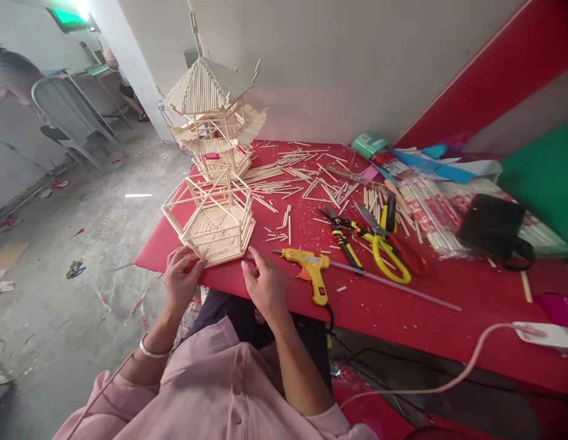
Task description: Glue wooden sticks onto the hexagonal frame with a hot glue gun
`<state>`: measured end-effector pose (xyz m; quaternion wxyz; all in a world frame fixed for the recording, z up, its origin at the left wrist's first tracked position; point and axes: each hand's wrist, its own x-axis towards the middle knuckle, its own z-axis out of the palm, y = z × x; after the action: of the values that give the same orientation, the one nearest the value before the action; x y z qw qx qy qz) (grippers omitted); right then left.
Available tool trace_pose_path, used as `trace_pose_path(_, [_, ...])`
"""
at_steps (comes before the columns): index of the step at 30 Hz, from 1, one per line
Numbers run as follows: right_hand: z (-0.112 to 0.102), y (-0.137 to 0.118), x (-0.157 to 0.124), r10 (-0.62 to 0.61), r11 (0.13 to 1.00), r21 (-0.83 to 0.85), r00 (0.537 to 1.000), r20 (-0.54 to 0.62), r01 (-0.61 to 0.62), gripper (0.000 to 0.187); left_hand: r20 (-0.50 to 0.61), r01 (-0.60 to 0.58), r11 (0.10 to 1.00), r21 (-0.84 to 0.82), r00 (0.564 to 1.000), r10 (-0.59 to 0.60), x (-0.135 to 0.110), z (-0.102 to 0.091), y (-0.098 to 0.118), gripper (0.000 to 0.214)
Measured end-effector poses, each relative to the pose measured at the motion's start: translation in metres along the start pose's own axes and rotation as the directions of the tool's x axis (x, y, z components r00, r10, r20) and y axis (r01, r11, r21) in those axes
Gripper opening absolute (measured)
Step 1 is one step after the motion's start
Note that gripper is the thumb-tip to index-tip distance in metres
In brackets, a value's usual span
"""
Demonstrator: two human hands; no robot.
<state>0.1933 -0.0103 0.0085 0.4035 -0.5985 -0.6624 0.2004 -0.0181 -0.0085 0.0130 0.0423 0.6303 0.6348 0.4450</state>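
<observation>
In front of me at the table edge stands a six-sided wooden-stick frame (214, 241), with a floor of packed sticks and an open railing of posts and crossing sticks. My left hand (181, 276) is closed at its near left corner, fingers pinching the edge. At the near right corner, my right hand (266, 282) holds the base edge between thumb and fingers; the exact contact is partly hidden. Just behind the frame rises a taller stick pagoda (209, 91) with tiered, sloping roofs. A yellow hot glue gun (311, 266) lies right of my right hand.
Loose sticks (284, 171) are strewn over the red table (449, 342). Farther right lie pliers (345, 244), yellow-handled scissors (389, 256), a clear glue stick (403, 287), bagged sticks (435, 214) and a black object (492, 226). A white cable (467, 366) crosses the near right edge.
</observation>
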Motion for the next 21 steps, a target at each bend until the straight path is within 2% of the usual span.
trace_pose_path(4, [-0.0005, 0.0004, -0.0009, -0.010, 1.000, -0.001, 1.000, 0.016, 0.010, 0.035, -0.006, -0.032, 0.999, 0.031, 0.999, 0.032, -0.0046, 0.0058, 0.0028, 0.015])
trace_pose_path(16, [0.0029, 0.0042, -0.0054, -0.040, 0.997, -0.068, 0.994, -0.099, 0.034, 0.030, -0.039, -0.163, 0.987, 0.008, 0.986, 0.163, -0.0106, 0.0037, 0.0044, 0.010])
trace_pose_path(21, [-0.0011, 0.0047, -0.0021, -0.030, 0.998, -0.066, 0.996, -0.088, 0.024, 0.031, -0.039, -0.145, 0.988, -0.058, 0.989, 0.143, -0.0105, -0.0006, 0.0072, 0.007])
